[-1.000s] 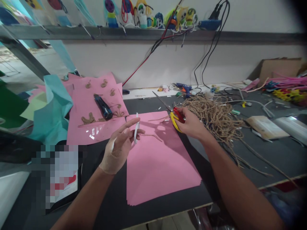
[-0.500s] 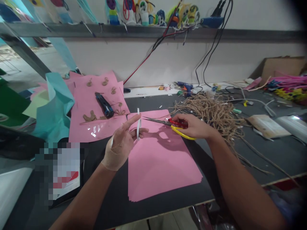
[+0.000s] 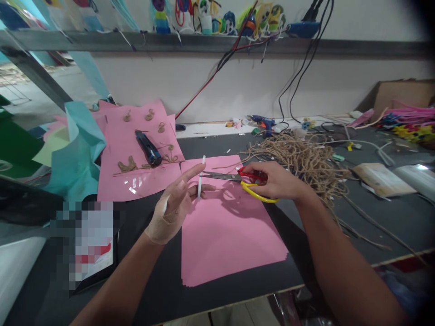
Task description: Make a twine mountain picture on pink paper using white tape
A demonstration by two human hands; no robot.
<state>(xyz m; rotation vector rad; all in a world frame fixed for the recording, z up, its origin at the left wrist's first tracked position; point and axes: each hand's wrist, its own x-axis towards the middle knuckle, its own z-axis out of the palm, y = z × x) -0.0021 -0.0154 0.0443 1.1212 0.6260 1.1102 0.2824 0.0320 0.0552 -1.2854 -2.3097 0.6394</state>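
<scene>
My left hand [image 3: 176, 203] pinches a thin white strip [image 3: 201, 179] upright between thumb and fingers, index finger stretched out, above a pink paper sheet [image 3: 227, 226]. My right hand [image 3: 277, 181] grips scissors with red and yellow handles [image 3: 249, 181]. Their blades point left and their tips meet the strip near its middle. Both hands hover over the upper part of the pink sheet on the dark table [image 3: 340, 217].
A heap of brown twine [image 3: 302, 160] lies right of the scissors. A second pink sheet [image 3: 136, 145] at the left carries twine knots and a dark blue cutter [image 3: 147, 148]. Teal paper [image 3: 78, 149], a glue gun [image 3: 263, 122], cables and a cardboard box [image 3: 401, 93] ring the table.
My right hand swung the scissors from beside the twine leftward, blades now at the white strip. My left hand shifted the strip slightly right.
</scene>
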